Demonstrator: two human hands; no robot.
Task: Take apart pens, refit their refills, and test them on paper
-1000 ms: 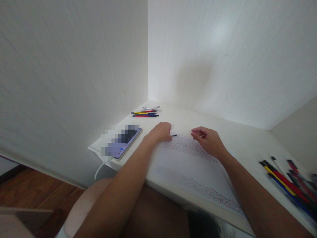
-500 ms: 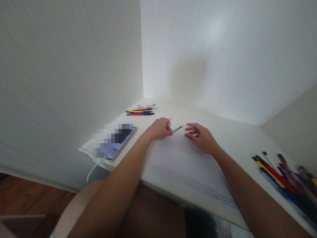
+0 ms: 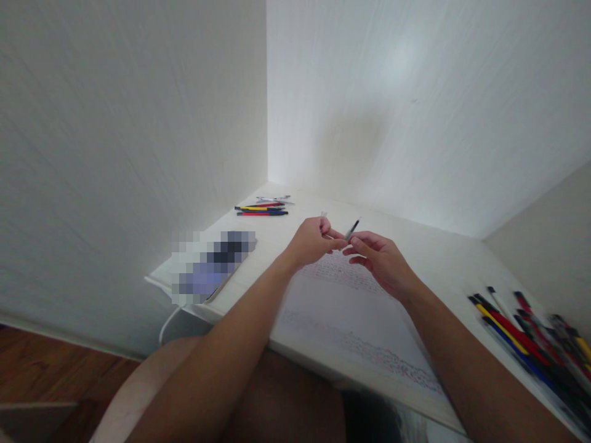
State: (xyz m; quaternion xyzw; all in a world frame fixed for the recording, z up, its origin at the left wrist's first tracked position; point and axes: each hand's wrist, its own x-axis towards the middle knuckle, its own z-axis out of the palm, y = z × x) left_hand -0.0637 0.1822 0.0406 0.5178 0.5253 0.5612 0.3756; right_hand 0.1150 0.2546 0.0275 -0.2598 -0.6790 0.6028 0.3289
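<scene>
My left hand [image 3: 316, 240] is closed, its thumb and forefinger stretched to the right and pinching a slim clear pen [image 3: 353, 228] with a dark upper end. The pen tilts up and to the right. From the other side my right hand [image 3: 376, 255] meets it, thumb and forefinger closed on its lower part, the other fingers curled loosely. A small translucent piece [image 3: 324, 215], perhaps a cap, sticks up from the left fist. Fingers hide the pen's lower end. Beneath both hands lies a sheet of paper [image 3: 341, 301] with handwriting.
Several pens [image 3: 261, 209] lie in a small pile at the back left. A phone [image 3: 221, 264], partly blurred out, rests at the left edge with a white cable [image 3: 167, 323]. Many more pens [image 3: 521, 338] lie at right. White walls [image 3: 369, 92] enclose the desk.
My left hand has moved right and the pen has tipped more upright. My right hand, apart and open before, has closed in on the pen.
</scene>
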